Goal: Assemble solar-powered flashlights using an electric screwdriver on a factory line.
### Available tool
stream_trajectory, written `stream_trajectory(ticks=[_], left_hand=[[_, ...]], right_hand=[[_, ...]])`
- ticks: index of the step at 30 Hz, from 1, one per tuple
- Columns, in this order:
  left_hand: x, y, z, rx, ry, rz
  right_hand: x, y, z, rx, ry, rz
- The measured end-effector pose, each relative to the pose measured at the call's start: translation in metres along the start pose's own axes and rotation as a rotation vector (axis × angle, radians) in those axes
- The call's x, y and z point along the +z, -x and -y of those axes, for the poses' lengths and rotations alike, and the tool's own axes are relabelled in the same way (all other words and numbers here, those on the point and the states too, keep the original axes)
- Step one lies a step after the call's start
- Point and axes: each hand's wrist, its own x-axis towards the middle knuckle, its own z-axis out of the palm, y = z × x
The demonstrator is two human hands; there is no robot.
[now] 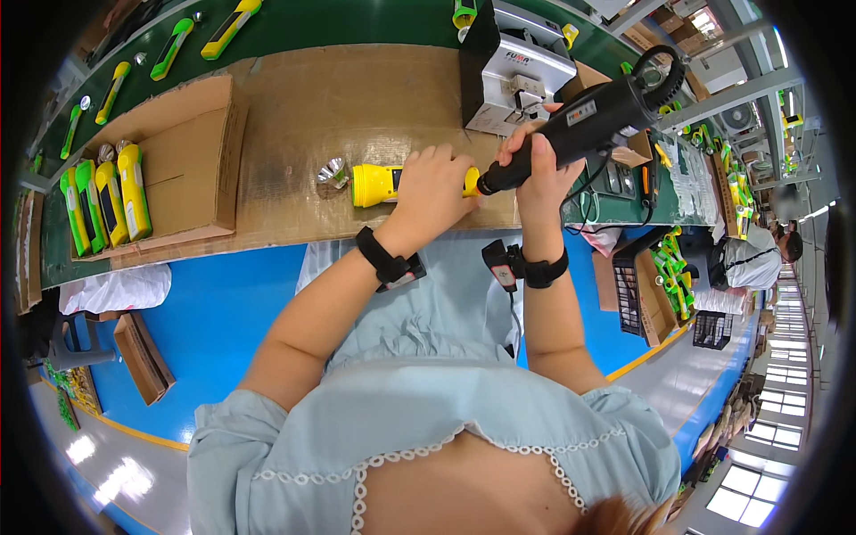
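Note:
A yellow flashlight (374, 184) with a silver reflector at its left end lies on the brown cardboard-covered bench (330, 107). My left hand (432, 192) presses down on its body and covers the right half. My right hand (539, 169) grips a black electric screwdriver (580, 120), tilted so that its tip meets the flashlight's right end next to my left fingers. A cord loops from the screwdriver's top.
An open cardboard box (192, 165) at the left holds several yellow and green flashlights (102, 201). More lie on the green conveyor (294, 27) behind. A white and black machine (513, 71) stands at the back. Another person (753, 254) sits at the right.

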Motion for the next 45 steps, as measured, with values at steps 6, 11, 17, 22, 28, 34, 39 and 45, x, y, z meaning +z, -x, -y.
stream_trajectory(ticks=[6, 11, 17, 22, 28, 34, 39, 45], left_hand=[[0.0, -0.003, 0.0, 0.029, -0.022, 0.016], [0.0, -0.003, 0.004, 0.067, -0.034, 0.099], [-0.036, 0.007, 0.01, 0.175, 0.367, -0.112], [-0.073, 0.037, 0.031, -0.053, 0.008, -0.146], [-0.076, 0.05, 0.042, -0.124, -0.033, -0.043], [-0.06, 0.045, 0.034, -0.079, -0.033, -0.068], [-0.049, 0.048, 0.021, -0.1, -0.124, -0.11], [-0.048, 0.051, 0.017, -0.142, -0.127, -0.141]], right_hand=[[-0.007, -0.014, 0.017, -0.049, 0.07, 0.186], [-0.013, -0.064, 0.037, -0.362, 0.009, -0.046], [-0.017, -0.122, 0.011, -0.438, 0.185, -0.129], [-0.029, -0.132, 0.009, -0.29, 0.262, -0.074], [-0.012, -0.095, 0.016, -0.158, 0.229, -0.029], [0.034, -0.026, 0.033, -0.089, -0.149, 0.102], [0.063, -0.012, 0.028, -0.074, -0.191, 0.11], [0.074, -0.012, 0.013, -0.008, -0.115, 0.117]])
